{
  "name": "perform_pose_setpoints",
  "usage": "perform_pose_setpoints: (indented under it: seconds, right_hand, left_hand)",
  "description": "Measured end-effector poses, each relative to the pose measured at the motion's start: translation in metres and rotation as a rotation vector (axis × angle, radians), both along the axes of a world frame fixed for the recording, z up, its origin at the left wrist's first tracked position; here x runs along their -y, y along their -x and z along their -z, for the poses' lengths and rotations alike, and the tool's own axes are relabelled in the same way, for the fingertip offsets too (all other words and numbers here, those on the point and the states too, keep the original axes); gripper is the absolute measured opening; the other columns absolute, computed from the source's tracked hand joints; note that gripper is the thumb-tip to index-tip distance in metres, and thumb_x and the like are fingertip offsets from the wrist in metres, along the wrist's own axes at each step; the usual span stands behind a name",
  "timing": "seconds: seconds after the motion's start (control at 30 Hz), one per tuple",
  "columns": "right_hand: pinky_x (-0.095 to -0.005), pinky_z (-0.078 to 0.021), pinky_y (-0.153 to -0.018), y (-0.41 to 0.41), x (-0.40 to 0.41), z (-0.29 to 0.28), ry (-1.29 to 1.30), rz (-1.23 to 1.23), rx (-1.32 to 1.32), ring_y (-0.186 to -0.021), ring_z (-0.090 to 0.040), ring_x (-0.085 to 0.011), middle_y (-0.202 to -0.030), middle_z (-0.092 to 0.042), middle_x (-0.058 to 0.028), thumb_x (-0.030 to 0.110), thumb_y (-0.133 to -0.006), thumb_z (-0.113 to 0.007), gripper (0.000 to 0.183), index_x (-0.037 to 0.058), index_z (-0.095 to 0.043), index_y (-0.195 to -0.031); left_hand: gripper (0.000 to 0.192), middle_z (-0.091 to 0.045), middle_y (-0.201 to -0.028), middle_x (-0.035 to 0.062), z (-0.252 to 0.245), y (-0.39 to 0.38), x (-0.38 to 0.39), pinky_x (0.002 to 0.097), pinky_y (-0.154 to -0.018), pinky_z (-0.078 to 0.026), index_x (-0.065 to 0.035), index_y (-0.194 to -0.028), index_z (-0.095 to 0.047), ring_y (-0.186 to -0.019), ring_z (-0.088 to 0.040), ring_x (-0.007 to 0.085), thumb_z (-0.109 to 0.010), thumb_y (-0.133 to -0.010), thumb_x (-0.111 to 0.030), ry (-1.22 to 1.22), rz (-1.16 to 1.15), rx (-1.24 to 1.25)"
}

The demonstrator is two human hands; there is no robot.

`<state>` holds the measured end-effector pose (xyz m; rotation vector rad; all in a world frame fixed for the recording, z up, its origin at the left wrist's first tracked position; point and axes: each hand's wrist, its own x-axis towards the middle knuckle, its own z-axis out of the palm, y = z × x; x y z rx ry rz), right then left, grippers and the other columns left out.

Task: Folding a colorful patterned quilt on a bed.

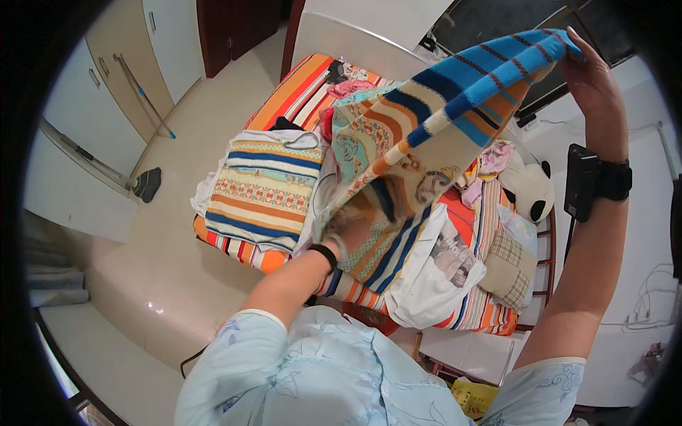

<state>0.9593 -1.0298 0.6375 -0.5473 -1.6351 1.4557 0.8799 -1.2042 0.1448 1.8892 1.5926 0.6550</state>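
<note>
A striped, patterned cloth (426, 138) in blue, orange and cream is stretched up diagonally over the bed. My right hand (589, 74), raised high at the upper right, grips its blue corner. Low at the other end, my left hand (354, 234) is blurred and partly covered by the cloth's folds, with the taut edge running down to it. Left of it on the bed lies a folded garment (264, 194) with similar stripes. A white T-shirt (437, 271) with a grey print lies to the right of the cloth's lower part.
The bed (287, 98) has a striped orange sheet. Pink clothing (495, 160), a panda plush toy (527, 186) and a plaid pillow (509, 266) lie at its right side. Wardrobes (85, 101), a mop (146, 183) and a pole (144, 96) stand at the left.
</note>
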Motion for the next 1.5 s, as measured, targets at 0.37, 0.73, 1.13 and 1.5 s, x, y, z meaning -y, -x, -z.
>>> perform_pose_setpoints:
  seconds: [0.37, 0.73, 1.13, 1.5]
  right_hand:
    - [-0.0238, -0.0433, -0.063, 0.01, -0.009, 0.021, -0.069, 0.094, 0.099, -0.069, -0.051, -0.0127, -0.075, -0.053, -0.0058, 0.011, -0.072, -0.06, 0.015, -0.0021, -0.057, -0.078]
    - [-0.0201, -0.0382, -0.06, 0.108, 0.025, 0.086, -0.311, 0.083, 0.276, -0.066, -0.048, -0.0095, -0.073, -0.054, -0.0037, 0.016, -0.073, -0.058, 0.019, -0.0022, -0.059, -0.079]
    - [-0.0239, -0.0402, -0.057, 0.191, 0.179, 0.227, -0.741, -0.16, 0.389, -0.067, -0.054, -0.0127, -0.068, -0.055, -0.0144, 0.014, -0.072, -0.052, 0.018, -0.0034, -0.055, -0.078]
    - [-0.0413, -0.04, -0.079, 0.006, 0.042, 0.43, 0.794, 0.428, 0.173, -0.104, -0.038, -0.0249, -0.116, -0.031, -0.0152, 0.046, -0.073, -0.052, 0.073, 0.0011, -0.02, -0.121]
  left_hand:
    - [0.035, -0.045, -0.108, 0.0102, -0.007, 0.167, 0.013, 0.0363, -0.071, -0.042, -0.0079, -0.108, -0.041, -0.097, -0.046, 0.0254, -0.04, -0.082, -0.031, -0.624, -0.628, -0.31]
    - [0.023, -0.054, -0.073, 0.0031, -0.132, 0.194, 0.052, 0.0282, -0.056, -0.043, -0.0037, -0.081, -0.053, -0.073, -0.052, 0.0132, -0.051, -0.078, -0.026, 0.098, -0.525, 1.058]
    - [0.035, -0.054, -0.079, 0.0058, -0.211, 0.18, 0.065, 0.0265, -0.063, -0.042, -0.0011, -0.105, -0.041, -0.07, -0.052, 0.0145, -0.052, -0.071, 0.0, -0.666, -0.708, 1.328]
    - [0.022, -0.053, -0.084, 0.0004, -0.187, 0.215, 0.172, 0.0186, -0.066, -0.039, -0.0037, -0.095, -0.053, -0.075, -0.049, 0.0067, -0.052, -0.073, -0.003, -0.304, -0.958, 0.956]
